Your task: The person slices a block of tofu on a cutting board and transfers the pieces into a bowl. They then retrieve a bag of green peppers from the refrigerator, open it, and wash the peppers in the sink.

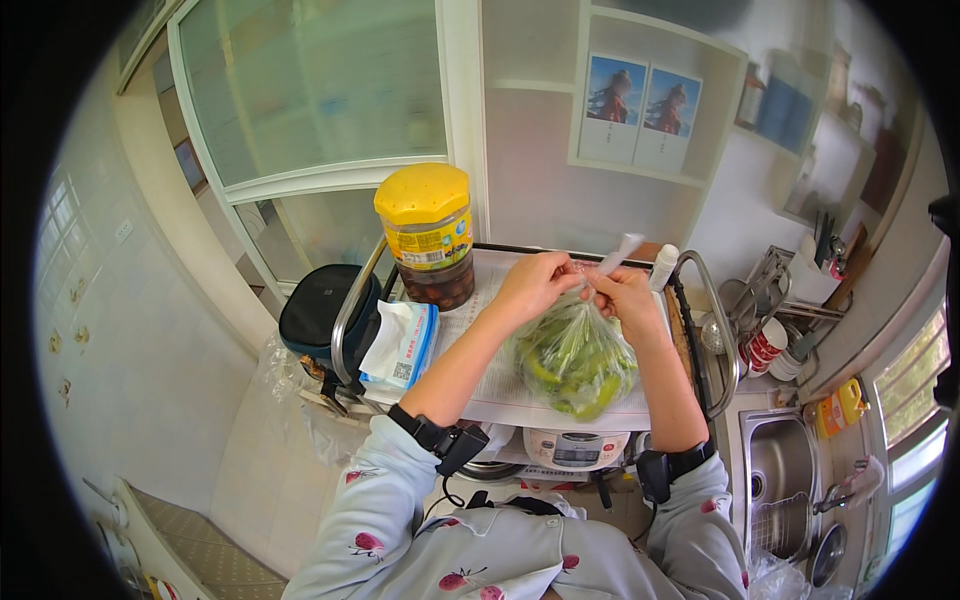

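A clear plastic bag of green peppers [577, 364] rests on the paper-covered top of a metal-railed rack. Its gathered neck is pinched between the fingers of my left hand [541, 283] and my right hand [621, 296], which nearly meet above the bag. A twisted white plastic end [621, 251] sticks up past my right fingers. Left of the bag stand a large jar with a yellow lid [422, 195] and dark contents, and a pack of tissues [401, 343]. A white capped bottle [664, 267] stands just beyond my right hand.
A dark air fryer [322, 306] sits left of the rack's curved metal rail [352, 330]. Below the top is a rice cooker [576, 448]. To the right are a steel sink [780, 457], a dish rack with red-patterned bowls [766, 343] and a yellow jug [840, 407]. Glass panels stand behind.
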